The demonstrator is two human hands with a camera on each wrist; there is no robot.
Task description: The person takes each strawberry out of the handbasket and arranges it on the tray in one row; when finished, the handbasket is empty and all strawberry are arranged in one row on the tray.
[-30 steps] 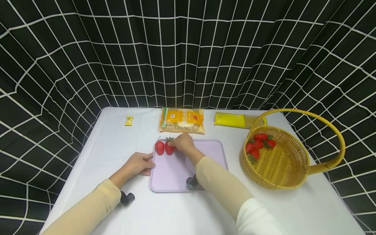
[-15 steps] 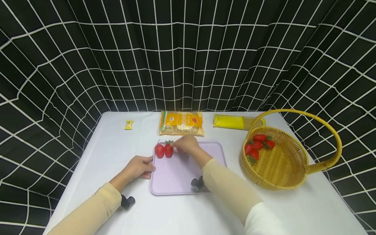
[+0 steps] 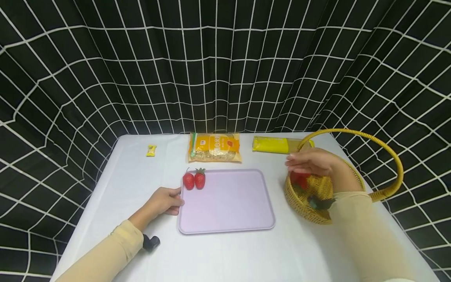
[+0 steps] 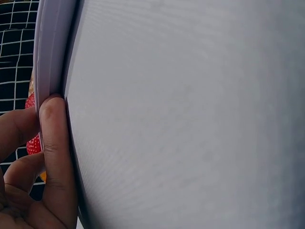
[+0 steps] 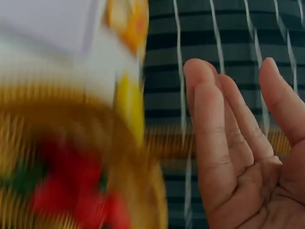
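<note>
Your left hand (image 3: 163, 200) has the lilac tray (image 3: 227, 207) pinched by its left rim; the left wrist view shows fingers on both sides of the edge. Your right hand (image 3: 311, 161) is spread, fingers extended, thumb apart, nothing in it. It's over the left part of the wicker basket (image 3: 291, 201); can't tell if it touches the rim.

Strawberries: two on the tray, left strawberry (image 3: 188, 181) and right strawberry (image 3: 200, 180), side by side in the far left corner, leaf ends away from you. More basket strawberries (image 3: 299, 179) sit under your right hand, partly hidden and blurred in the wrist view, so no count.

Basket stands right of the tray, apart from it, handle (image 3: 397, 164) up. Behind the tray: orange food bag (image 3: 215, 148). Right of that, yellow packet (image 3: 270, 145), its right end behind the handle. Small yellow wrapped candy (image 3: 151, 150) far left. White tablecloth (image 3: 225, 258) under everything, black white-grid curtain (image 3: 211, 70) around.
</note>
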